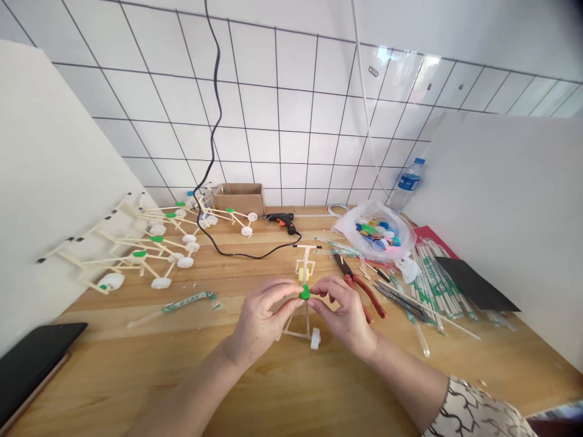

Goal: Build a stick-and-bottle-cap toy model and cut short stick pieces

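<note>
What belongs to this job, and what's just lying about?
Probably the job's:
- small green plastic piece
- pale stick-built tricycle model
- black-and-orange glue gun
- translucent plastic bag of coloured caps

Probably just lying about:
- flat black phone
- clear blue-labelled plastic bottle

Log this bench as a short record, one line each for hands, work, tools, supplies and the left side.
Left hand: pinches green piece
Right hand: pinches same piece, opposite side
Work: trike, between the hands
Tools: pliers, scissors, glue gun
Supplies: bagged caps, wrapped sticks
Left side: more trikes, phone
</note>
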A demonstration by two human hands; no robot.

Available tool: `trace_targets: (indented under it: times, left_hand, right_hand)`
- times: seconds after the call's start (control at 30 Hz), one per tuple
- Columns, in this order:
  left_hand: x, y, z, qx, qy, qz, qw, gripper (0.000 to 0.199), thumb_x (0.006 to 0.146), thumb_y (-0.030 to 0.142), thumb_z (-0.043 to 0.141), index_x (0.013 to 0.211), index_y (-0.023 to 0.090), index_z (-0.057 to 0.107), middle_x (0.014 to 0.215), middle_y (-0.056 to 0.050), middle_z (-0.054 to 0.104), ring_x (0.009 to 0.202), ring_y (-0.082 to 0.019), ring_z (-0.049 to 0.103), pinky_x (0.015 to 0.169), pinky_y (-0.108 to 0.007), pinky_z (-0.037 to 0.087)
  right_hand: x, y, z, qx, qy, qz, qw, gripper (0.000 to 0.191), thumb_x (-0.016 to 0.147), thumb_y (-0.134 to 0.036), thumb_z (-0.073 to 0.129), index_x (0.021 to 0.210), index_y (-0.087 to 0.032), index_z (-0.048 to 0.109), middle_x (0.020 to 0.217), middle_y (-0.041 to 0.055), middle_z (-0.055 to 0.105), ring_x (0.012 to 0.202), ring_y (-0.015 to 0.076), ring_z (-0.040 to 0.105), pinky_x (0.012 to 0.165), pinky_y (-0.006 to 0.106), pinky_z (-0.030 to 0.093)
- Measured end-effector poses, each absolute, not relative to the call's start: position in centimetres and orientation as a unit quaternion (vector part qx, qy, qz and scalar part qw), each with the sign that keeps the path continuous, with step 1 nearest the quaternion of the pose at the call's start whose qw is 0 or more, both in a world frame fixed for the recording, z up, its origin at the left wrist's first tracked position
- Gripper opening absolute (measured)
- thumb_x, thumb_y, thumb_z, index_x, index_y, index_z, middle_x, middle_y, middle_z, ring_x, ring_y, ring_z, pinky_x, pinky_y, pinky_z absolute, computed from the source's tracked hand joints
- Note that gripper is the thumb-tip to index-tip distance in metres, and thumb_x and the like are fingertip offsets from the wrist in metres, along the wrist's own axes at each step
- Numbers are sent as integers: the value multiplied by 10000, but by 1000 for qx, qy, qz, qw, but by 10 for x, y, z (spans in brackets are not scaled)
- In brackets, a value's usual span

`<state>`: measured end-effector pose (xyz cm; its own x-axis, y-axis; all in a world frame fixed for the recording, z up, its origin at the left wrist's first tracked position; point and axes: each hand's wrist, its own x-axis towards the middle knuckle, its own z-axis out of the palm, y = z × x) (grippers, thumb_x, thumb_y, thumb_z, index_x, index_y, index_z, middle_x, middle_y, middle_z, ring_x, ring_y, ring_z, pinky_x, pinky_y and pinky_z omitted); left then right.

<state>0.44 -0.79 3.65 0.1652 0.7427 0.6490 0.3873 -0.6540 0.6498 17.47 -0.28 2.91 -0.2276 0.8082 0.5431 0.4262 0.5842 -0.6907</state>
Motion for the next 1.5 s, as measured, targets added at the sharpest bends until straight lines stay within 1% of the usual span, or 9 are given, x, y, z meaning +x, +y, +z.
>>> trace_targets:
  times: [0.27,0.53,0.83,1.07,1.27,1.37,1.5]
  left_hand:
    - [7,-8,35,749,355,534,168,109,778,143,598,843,190,671,830,-39,690,763,-147,647,700,-265,559]
    - [8,-7,35,745,353,540,170,101,771,126,598,792,191,672,809,-38,686,744,-142,646,682,-258,563]
    - [8,-8,36,749,351,537,166,125,760,95,603,797,188,677,809,-35,689,754,-138,643,689,-248,555]
    - [8,-8,36,748,353,534,177,110,769,125,597,793,195,679,811,-38,691,744,-145,649,683,-259,562]
    - [8,-8,37,745,356,534,180,100,763,140,609,815,191,677,814,-43,695,766,-157,649,708,-281,560]
    - [7,-8,38,744,362,533,179,88,769,154,607,808,189,677,805,-47,696,757,-160,648,704,-285,558]
    - [7,-8,38,743,361,533,186,89,771,145,604,796,186,678,800,-45,693,752,-153,644,697,-276,556]
  right_hand:
    - [174,-3,30,-409,-755,204,471,60,777,-223,608,827,-196,629,777,40,621,720,149,557,628,272,466]
    - [174,-4,31,-406,-750,218,474,78,787,-211,582,836,-204,643,792,47,626,739,157,569,665,291,476]
    - [175,-4,33,-412,-751,209,471,56,768,-221,617,813,-190,634,771,44,627,716,152,562,636,276,464]
    - [174,-4,32,-408,-751,214,474,59,790,-213,581,813,-202,634,778,49,632,720,156,560,631,288,454]
    - [175,-3,35,-417,-724,273,477,79,783,-247,590,761,-185,634,710,35,623,648,135,526,583,259,419]
    - [175,-1,34,-429,-698,323,474,107,770,-266,596,722,-176,630,663,18,607,599,120,497,553,242,394]
    - [174,1,30,-445,-656,402,458,158,739,-317,618,704,-164,625,652,8,592,573,109,471,553,242,379]
